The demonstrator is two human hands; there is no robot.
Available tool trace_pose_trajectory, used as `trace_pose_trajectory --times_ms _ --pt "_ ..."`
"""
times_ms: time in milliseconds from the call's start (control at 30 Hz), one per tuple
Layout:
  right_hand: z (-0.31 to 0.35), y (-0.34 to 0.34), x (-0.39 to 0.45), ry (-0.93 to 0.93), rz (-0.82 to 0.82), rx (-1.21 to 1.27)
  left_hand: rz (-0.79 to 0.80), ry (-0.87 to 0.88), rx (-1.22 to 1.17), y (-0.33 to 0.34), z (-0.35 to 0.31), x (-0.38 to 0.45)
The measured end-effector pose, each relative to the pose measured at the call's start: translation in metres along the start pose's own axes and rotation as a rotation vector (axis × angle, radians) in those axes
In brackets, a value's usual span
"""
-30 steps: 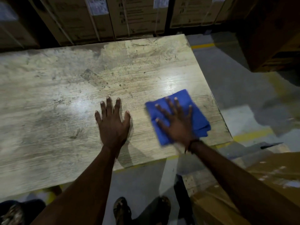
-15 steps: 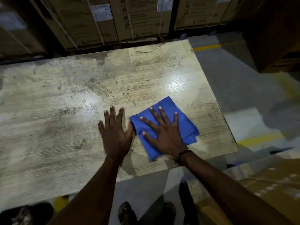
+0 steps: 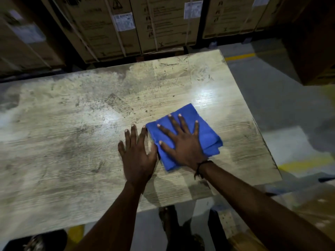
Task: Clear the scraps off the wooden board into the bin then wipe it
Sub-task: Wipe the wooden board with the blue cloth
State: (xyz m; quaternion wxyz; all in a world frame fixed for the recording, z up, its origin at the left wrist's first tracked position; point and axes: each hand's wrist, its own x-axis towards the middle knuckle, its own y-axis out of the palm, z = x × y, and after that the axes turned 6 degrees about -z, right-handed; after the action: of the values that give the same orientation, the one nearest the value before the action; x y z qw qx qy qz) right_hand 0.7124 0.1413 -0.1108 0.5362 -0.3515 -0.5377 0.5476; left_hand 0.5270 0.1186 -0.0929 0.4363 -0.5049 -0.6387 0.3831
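Toward the wooden board's (image 3: 76, 142) right edge, right hand (image 3: 183, 144) presses spread fingers on blue cloth (image 3: 204, 136); left hand (image 3: 137, 156) lies flat beside it.

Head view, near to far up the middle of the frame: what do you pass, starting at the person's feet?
Feet on the floor → near edge of the wooden board → left hand flat on it, with the right hand pressing the blue cloth beside it → bare stained board → stacked cardboard boxes.
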Motion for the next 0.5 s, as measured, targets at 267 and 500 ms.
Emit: trace_pose_trajectory --times_ms 267,500 --pt "-0.110 -0.016 0.092 0.455 0.068 0.069 0.015 0.006 0.013 0.005 0.003 -0.002" --pt "-0.029 0.000 0.067 0.133 0.045 0.051 0.083 0.074 0.016 0.015 0.009 0.025"
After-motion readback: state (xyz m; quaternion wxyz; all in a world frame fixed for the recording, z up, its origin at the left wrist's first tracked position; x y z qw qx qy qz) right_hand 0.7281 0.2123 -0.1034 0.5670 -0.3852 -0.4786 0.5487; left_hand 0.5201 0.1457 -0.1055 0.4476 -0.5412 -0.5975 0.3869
